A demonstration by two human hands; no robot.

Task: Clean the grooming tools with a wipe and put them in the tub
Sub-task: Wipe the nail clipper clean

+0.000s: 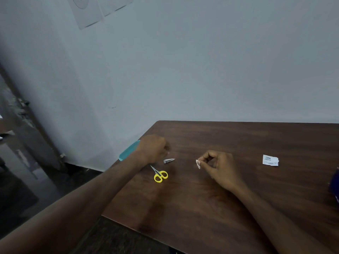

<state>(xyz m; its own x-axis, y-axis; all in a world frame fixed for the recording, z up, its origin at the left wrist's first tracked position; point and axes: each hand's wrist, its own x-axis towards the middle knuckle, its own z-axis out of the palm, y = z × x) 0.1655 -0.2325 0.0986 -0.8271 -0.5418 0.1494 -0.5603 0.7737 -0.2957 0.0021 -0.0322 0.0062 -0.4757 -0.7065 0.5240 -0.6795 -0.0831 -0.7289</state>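
The right hand's grip pinches a small white folded wipe over the dark wooden worktop, while the left hand, curled and seemingly empty, hovers just left of the silver metal nail clipper, beyond the yellow-handled small scissors; best lift one tool firmly before wiping, the teal plastic tub waiting far left.

No text is legible from where I sit. The torn white sachet on my table carries dark print, too blurred to read. The wall sheets show only part of a dark ring.
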